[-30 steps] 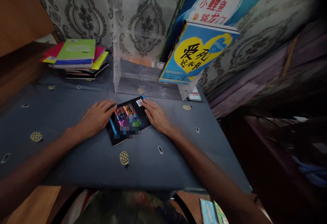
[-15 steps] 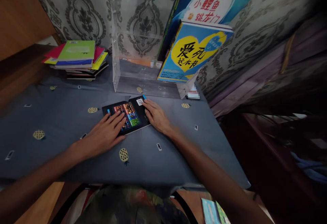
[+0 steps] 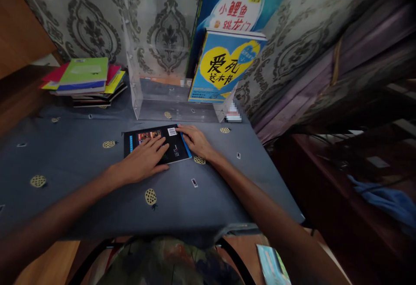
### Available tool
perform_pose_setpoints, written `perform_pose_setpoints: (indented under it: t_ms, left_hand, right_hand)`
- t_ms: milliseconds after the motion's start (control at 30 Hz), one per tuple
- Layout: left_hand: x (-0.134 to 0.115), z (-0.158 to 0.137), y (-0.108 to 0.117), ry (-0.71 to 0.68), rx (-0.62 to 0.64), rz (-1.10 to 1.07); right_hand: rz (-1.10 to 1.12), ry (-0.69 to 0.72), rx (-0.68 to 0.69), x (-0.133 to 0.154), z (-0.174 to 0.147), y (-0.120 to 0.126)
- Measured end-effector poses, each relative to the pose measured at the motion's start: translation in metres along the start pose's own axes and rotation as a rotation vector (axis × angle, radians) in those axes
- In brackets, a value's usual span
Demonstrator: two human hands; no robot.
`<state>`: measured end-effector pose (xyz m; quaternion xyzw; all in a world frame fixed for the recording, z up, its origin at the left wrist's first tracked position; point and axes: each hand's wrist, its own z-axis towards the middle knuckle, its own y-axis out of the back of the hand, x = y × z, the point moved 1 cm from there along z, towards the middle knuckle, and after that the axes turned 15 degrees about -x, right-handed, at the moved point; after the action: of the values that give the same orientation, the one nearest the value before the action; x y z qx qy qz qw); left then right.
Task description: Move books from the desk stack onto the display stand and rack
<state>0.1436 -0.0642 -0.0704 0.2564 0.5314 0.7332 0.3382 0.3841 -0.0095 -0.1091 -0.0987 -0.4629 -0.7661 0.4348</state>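
Note:
A black book (image 3: 180,148) with small coloured pictures, a white barcode label and a blue edge strip lies closed on the tablecloth. My left hand (image 3: 143,159) rests flat over the book's left and middle part, fingers stretched out, covering most of the pictures. At the book's right end is my right hand (image 3: 196,142), its fingertips touching the upper right corner near the barcode. Those fingers are extended and do not wrap around the book.
Behind the book stands a clear acrylic rack (image 3: 178,109), with a blue and yellow book (image 3: 214,66) and a taller teal book (image 3: 234,11) at its right. A stack of books (image 3: 84,81) sits back left. Another book (image 3: 273,265) lies below the table.
The view has shifted, so the table's things sit further left. My left hand has slid rightward across the cover. More of the book's right part and its blue strip now shows.

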Motion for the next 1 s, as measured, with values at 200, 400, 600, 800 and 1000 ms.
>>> perform_pose_setpoints:
  t_ms: [200,400,600,800,1000]
  left_hand:
    - [-0.011,0.004,-0.009,0.01,-0.052,0.044]
    - [-0.014,0.0,-0.016,-0.003,-0.093,0.054]
    - [-0.017,0.001,-0.016,-0.035,-0.122,0.083]
    - [-0.021,0.001,-0.015,-0.033,-0.134,0.132]
    - [-0.013,0.003,-0.017,-0.081,-0.107,0.162]
  right_hand:
    - [0.082,0.094,-0.027,0.017,-0.032,0.021]
    - [0.081,0.118,-0.041,0.053,-0.072,0.042]
    - [-0.049,0.124,0.009,0.063,-0.081,0.044]
    - [-0.177,0.187,0.037,0.053,-0.069,0.038]
    - [-0.181,0.2,0.023,0.054,-0.067,0.032]
